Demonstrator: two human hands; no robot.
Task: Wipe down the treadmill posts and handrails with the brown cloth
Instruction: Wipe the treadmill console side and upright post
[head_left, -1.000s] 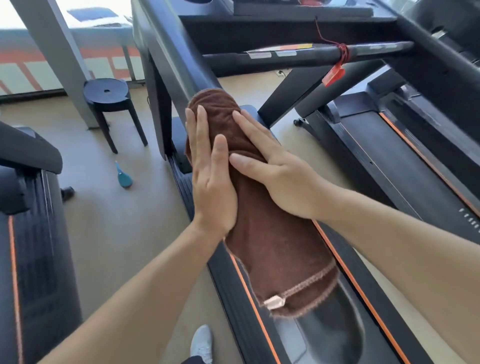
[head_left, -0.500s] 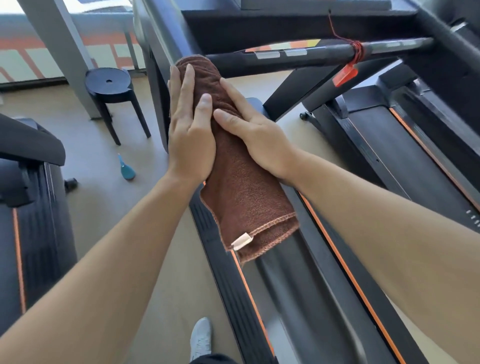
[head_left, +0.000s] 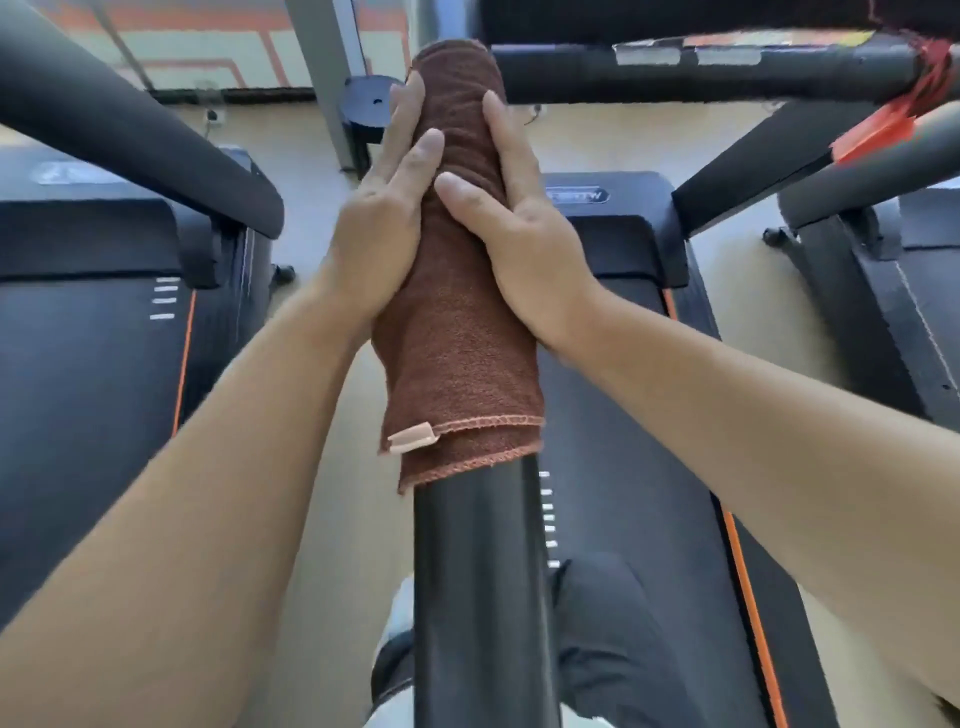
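The brown cloth (head_left: 460, 338) is wrapped over a black treadmill post (head_left: 480, 597) that runs up the middle of the view. My left hand (head_left: 382, 223) lies flat along the cloth's left side with straight fingers. My right hand (head_left: 519, 228) presses the right side, its thumb across the front and fingers along the far edge. The cloth's top end reaches the black crossbar handrail (head_left: 727, 73). A pale tag (head_left: 413, 439) hangs at the cloth's lower hem. Below the hem the post is bare.
A neighbouring treadmill's curved handrail (head_left: 130, 135) and deck (head_left: 88, 364) sit at left. This treadmill's belt (head_left: 634, 467) lies right of the post, with another machine (head_left: 883, 291) beyond. A black stool (head_left: 369, 104) and grey pillar (head_left: 332, 78) stand behind. A red tag (head_left: 883, 124) hangs from the crossbar.
Both hands have slid the cloth up the post toward the crossbar. The view has swung so that the post now runs straight up the middle.
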